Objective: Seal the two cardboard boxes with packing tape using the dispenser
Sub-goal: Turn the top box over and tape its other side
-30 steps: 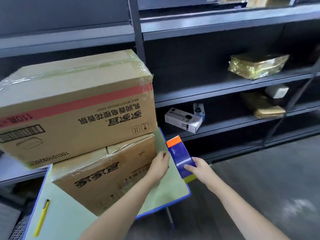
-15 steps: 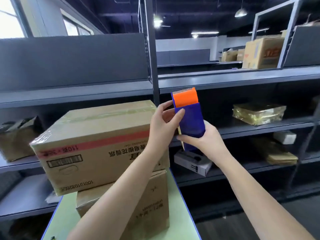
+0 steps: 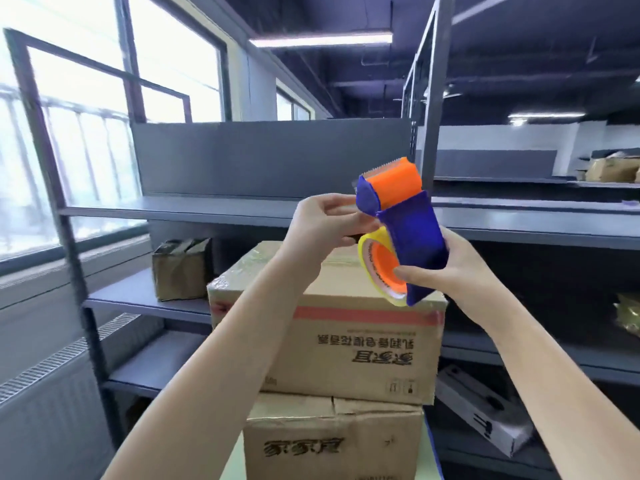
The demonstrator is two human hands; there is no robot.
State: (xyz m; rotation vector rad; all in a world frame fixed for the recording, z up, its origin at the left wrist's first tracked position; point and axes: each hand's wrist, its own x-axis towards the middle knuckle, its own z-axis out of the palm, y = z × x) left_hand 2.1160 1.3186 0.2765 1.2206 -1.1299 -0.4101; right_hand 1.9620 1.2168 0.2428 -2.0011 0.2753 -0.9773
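A blue and orange tape dispenser (image 3: 412, 233) with a yellowish tape roll (image 3: 375, 268) is held up in front of me, above the boxes. My right hand (image 3: 446, 268) grips its blue body from the right and below. My left hand (image 3: 325, 220) pinches at the dispenser's left side near the roll; what the fingertips hold is too small to tell. Below, two cardboard boxes are stacked: the upper box (image 3: 346, 341) has a red stripe and clear tape on its top, and the lower box (image 3: 332, 441) sits under it.
Grey metal shelving (image 3: 242, 209) stands behind the boxes, with an upright post (image 3: 429, 98) just behind the dispenser. A small brown box (image 3: 180, 268) rests on a left shelf, a white carton (image 3: 485, 410) on a lower right shelf. Windows fill the left.
Both hands have lifted the dispenser from beside the lower box to above the upper box. The view has tilted upward. The tape roll now shows.
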